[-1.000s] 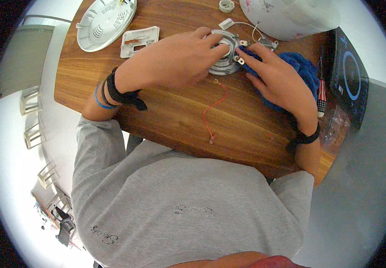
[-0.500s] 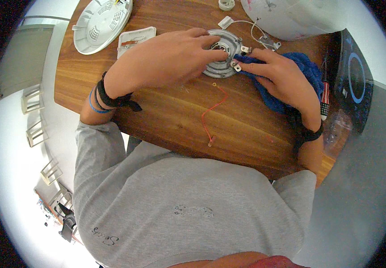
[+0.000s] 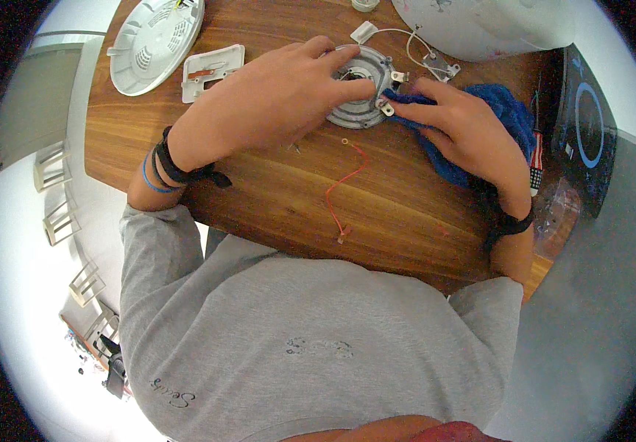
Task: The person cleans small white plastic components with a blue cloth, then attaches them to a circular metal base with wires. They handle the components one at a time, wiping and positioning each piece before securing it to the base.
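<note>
A round grey metal heating plate (image 3: 366, 118) with ringed ridges and metal terminals at its right side lies on the wooden table. My left hand (image 3: 281, 92) grips it from the left, fingers over the far rim and thumb stretched across its middle, hiding the left part. My right hand (image 3: 465, 125) pinches a corner of a blue cloth (image 3: 506, 110) against the plate's right edge, between the terminals. The rest of the cloth bunches under and behind that hand. Nearer me, a thin red wire (image 3: 329, 195) with a ring end lies loose.
At the far left are a white vented round cover (image 3: 145, 62) and a small white tray-like part (image 3: 218, 60). Beyond the plate sit a white wire with a connector (image 3: 364, 32) and a large white rounded housing (image 3: 480, 29). A black panel (image 3: 587, 136) stands at the right.
The thumb of my left hand and the plate have shifted slightly left. My right hand still presses the cloth at the plate's edge. The view has drifted a little.
</note>
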